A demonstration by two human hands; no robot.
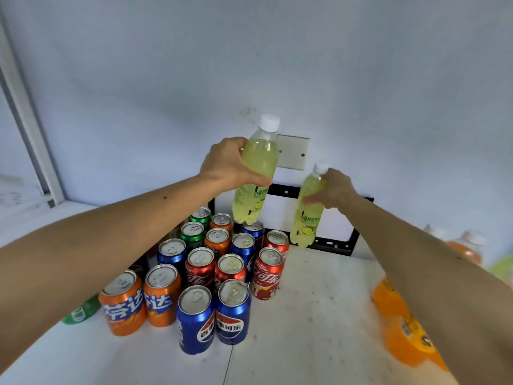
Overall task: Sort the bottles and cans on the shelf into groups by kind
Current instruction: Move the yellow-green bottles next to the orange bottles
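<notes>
Hands first: the left hand (231,162) wraps thumb and fingers round the upper body of a yellow-green lime bottle (256,173), holding it in the air, tilted slightly, its base directly above the back row of the can cluster (211,268). The right hand (333,190) grips a second lime bottle (308,212) near the shoulder and neck; that bottle's base is at or just above the shelf (319,301), beside the red cans (268,273), though contact is unclear.

Below and toward the wearer from the left hand stand the cans, roughly grouped: orange, blue, red, green. Out past the right forearm lie orange bottles (408,329).

Risks, as I judge them: lowering the left bottle where it hangs would knock the cans beneath and topple neighbours. The right hand's high grip gives little control, so the bottle could swing into the red cans.

The right forearm covers part of the orange bottles, and the bottles at the far right edge are blurred. A green bottle (80,311) below the left forearm is half hidden.
</notes>
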